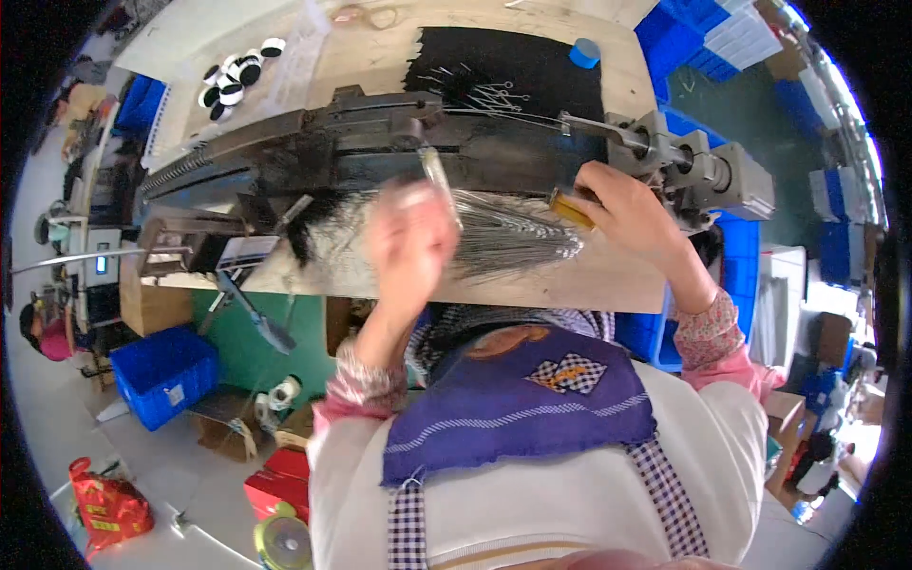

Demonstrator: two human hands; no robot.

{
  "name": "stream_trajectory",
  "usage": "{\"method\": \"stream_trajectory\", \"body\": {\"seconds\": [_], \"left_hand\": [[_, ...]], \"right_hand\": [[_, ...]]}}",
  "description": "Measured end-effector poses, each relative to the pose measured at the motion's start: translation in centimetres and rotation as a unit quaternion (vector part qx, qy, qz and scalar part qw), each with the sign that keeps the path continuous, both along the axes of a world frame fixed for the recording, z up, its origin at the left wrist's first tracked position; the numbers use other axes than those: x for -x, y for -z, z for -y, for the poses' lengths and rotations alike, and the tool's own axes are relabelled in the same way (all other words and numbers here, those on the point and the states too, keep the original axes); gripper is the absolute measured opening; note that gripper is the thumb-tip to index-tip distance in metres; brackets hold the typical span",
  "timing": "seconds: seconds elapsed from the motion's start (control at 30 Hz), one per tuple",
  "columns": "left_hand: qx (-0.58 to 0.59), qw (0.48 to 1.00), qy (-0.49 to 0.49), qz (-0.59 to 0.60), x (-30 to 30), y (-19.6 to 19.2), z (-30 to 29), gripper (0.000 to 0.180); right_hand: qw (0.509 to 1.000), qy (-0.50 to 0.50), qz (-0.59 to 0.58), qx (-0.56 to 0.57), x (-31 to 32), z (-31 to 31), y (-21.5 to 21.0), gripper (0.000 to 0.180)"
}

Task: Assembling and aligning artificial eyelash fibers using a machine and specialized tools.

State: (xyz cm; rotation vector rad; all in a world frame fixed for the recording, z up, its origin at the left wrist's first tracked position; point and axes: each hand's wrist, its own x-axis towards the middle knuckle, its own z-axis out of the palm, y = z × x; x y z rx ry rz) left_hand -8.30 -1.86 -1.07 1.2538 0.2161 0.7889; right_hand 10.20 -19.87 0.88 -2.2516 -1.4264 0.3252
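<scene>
On the wooden worktop (608, 280) a long black machine (380, 152) runs across, a fanned bundle of thin metal wires (508, 237) lying just before it. Right hand (632, 214) rests at the bundle's end, fingers closed on a small amber block (570, 207). Left hand (408, 242), blurred, pinches a clear slender piece (437, 176); its grip cannot be told exactly.

Packaging-wise: a crinkly red bag (107, 508) with yellow print sits on the floor at lower left, and a brown cardboard box (224, 416) near it beside a blue crate. Far left there's a small glowing screen (101, 263), I think. Blue-and-white cartons (750, 33) are stacked at upper right.
</scene>
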Motion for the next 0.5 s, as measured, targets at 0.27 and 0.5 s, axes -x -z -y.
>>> {"method": "stream_trajectory", "body": {"seconds": [0.27, 0.5], "left_hand": [[0.286, 0.904, 0.258, -0.187, -10.5, 1.4, 0.3, 0.027], [0.207, 0.975, 0.002, -0.077, -9.2, 1.2, 0.7, 0.027]], "right_hand": [[0.987, -0.032, -0.065, 0.144, 0.2, 2.3, -2.3, 0.020], [0.971, -0.015, 0.159, -0.179, -4.6, -5.1, -4.9, 0.023]]}}
